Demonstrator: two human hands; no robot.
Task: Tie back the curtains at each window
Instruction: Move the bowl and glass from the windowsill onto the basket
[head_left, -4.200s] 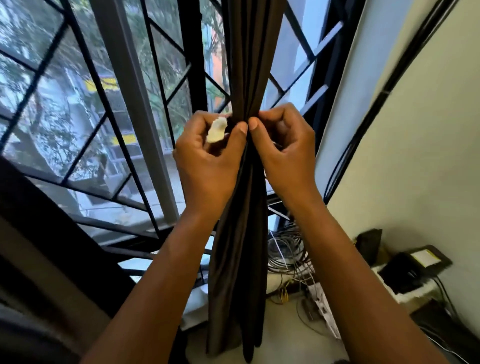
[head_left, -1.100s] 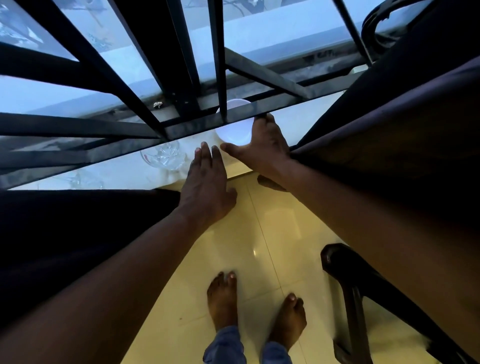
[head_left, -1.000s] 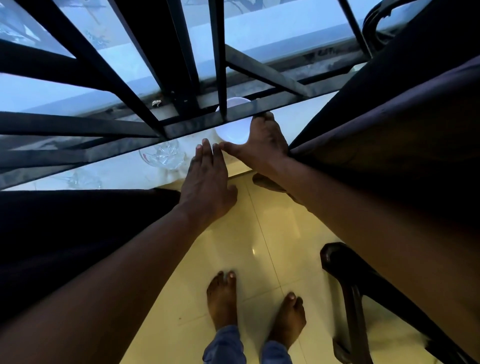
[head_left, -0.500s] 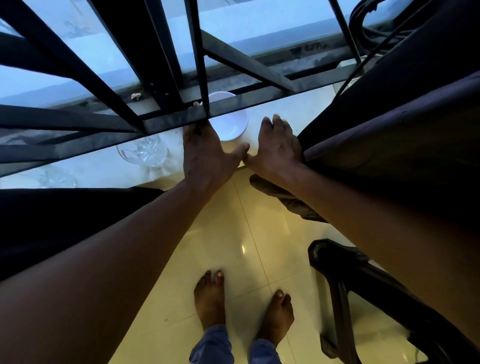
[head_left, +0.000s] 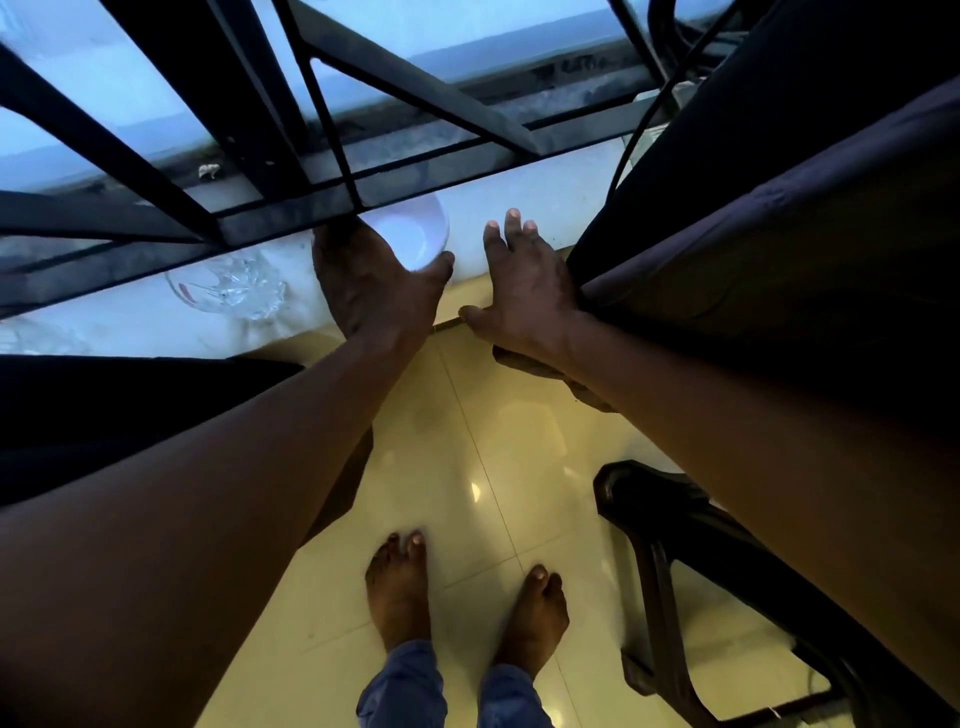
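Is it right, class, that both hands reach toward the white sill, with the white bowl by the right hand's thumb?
Not quite: the head view shows the white bowl by the left hand, at its thumb. The right hand lies apart from it. Both do reach toward the white sill.

Dark curtain (head_left: 779, 218); black window grille (head_left: 291, 208); white bowl (head_left: 415, 234) beneath grille; cream glossy floor (head_left: 467, 441); blue trousers (head_left: 405, 686).
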